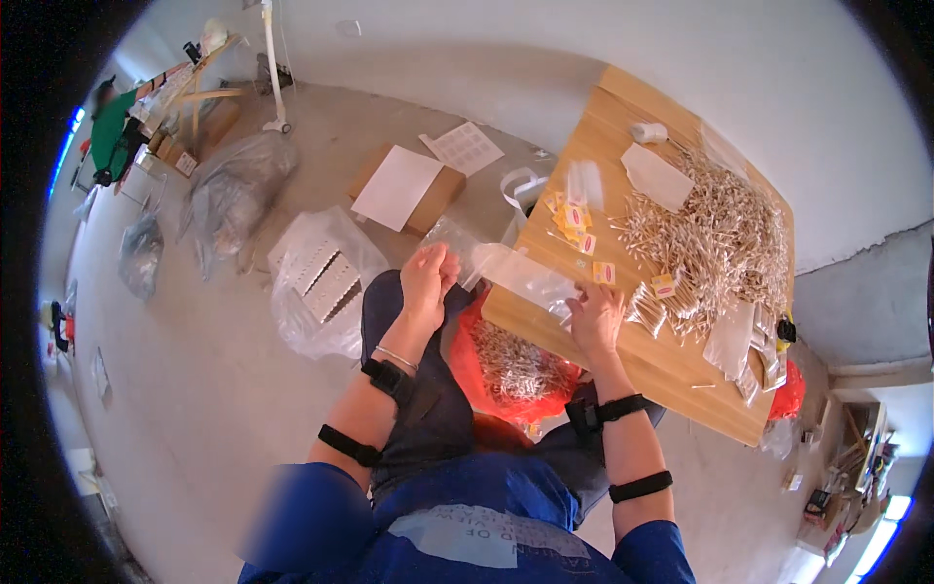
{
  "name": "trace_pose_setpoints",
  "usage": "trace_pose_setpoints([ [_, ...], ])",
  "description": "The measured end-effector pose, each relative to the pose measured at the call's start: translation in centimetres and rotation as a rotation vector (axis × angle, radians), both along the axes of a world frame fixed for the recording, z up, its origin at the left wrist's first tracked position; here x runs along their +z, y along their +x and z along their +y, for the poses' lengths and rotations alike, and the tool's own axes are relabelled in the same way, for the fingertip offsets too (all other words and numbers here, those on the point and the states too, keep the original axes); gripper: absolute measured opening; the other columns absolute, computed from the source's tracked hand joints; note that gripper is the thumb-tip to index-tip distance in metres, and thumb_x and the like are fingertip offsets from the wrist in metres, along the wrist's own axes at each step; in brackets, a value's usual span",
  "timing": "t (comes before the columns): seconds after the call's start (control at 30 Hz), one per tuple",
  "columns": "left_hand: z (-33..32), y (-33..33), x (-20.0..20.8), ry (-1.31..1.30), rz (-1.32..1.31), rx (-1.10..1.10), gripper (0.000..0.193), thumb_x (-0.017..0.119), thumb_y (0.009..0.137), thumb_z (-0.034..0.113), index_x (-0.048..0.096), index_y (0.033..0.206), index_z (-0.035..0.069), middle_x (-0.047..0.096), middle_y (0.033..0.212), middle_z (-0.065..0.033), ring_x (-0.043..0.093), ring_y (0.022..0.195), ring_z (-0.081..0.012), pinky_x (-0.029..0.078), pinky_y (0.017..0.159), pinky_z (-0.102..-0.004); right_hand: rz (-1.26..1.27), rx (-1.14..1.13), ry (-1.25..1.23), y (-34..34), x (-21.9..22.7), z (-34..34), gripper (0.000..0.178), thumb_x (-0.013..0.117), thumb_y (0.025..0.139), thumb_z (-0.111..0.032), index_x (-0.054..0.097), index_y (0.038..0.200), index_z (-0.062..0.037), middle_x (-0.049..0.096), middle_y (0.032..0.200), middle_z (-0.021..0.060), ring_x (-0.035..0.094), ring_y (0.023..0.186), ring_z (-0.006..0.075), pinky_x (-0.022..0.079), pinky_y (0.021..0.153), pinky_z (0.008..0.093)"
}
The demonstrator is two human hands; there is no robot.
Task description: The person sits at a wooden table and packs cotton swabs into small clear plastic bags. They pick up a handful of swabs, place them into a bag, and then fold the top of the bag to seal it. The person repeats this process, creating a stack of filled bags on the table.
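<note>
A clear plastic bag [525, 275] stretches over the left edge of the wooden table [538, 318]. My right hand [596, 316] has its fingertips closed on the bag's right end. Left of the table edge, my left hand [428, 280] is curled closed beside the clear film; what its fingers hold, if anything, is hidden. Just right of my right hand lies a small bunch of cotton swabs [646, 310]. Beyond it spreads a large heap of cotton swabs [725, 229]. Small yellow cards [572, 216] lie ahead of my right hand.
Between my legs sits a red bag [465, 365] full of swabs. A white sheet [662, 177] and a white roll [649, 132] lie on the table. Leftward on the floor are a cardboard box [443, 200] and plastic sacks [243, 175]. A person in green [112, 131] stands far left.
</note>
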State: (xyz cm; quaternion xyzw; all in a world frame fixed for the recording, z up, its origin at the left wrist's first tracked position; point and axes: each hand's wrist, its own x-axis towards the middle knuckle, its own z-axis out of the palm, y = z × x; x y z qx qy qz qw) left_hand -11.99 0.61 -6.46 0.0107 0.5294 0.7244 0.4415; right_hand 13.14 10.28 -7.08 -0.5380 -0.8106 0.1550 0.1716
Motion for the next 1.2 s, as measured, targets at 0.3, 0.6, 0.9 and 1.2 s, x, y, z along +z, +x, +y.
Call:
trace_pose_setpoints([
  [0.3,0.3,-0.4,-1.4,0.033,-0.084,0.089,0.014,0.063,0.093,0.021,0.059,0.096,0.008,0.064,0.081,-0.0035,0.058,0.068,-0.0103,0.048,0.062,-0.0230,0.098,0.061,0.256,0.0,-0.7,3.4,0.022,0.072,0.077,-0.020,0.065,0.095,-0.0086,0.059,0.099,0.0090,0.050,0.099,0.0336,0.040,0.087,0.0456],
  [0.6,0.6,-0.6,-1.7,-0.016,-0.133,0.138,0.017,0.063,0.093,0.024,0.059,0.098,0.008,0.064,0.082,-0.0035,0.058,0.068,-0.0105,0.050,0.063,-0.0235,-0.170,0.198,0.296,0.3,-2.0,-1.6,0.046,0.064,0.083,-0.029,0.056,0.126,-0.0191,0.045,0.137,0.0106,0.035,0.130,0.0358,0.024,0.108,0.0547],
  [0.9,0.8,0.3,-1.5,0.058,-0.050,0.096,0.016,0.063,0.093,0.021,0.060,0.095,0.005,0.063,0.078,-0.0048,0.057,0.064,-0.0113,0.047,0.060,-0.0243,-0.184,-0.023,0.498,0.4,-0.9,4.8,0.044,0.064,0.084,-0.026,0.055,0.125,-0.0122,0.047,0.134,0.0150,0.036,0.128,0.0377,0.024,0.107,0.0540],
  [1.2,1.2,1.3,-0.5,0.111,0.205,-0.166,0.017,0.061,0.095,0.020,0.063,0.094,0.003,0.062,0.076,-0.0011,0.054,0.066,-0.0088,0.045,0.064,-0.0226,0.580,0.342,-0.410,-11.4,4.7,2.8,0.036,0.072,0.084,-0.023,0.066,0.109,0.0012,0.069,0.096,0.0126,0.063,0.089,0.0235,0.049,0.083,0.0363],
])
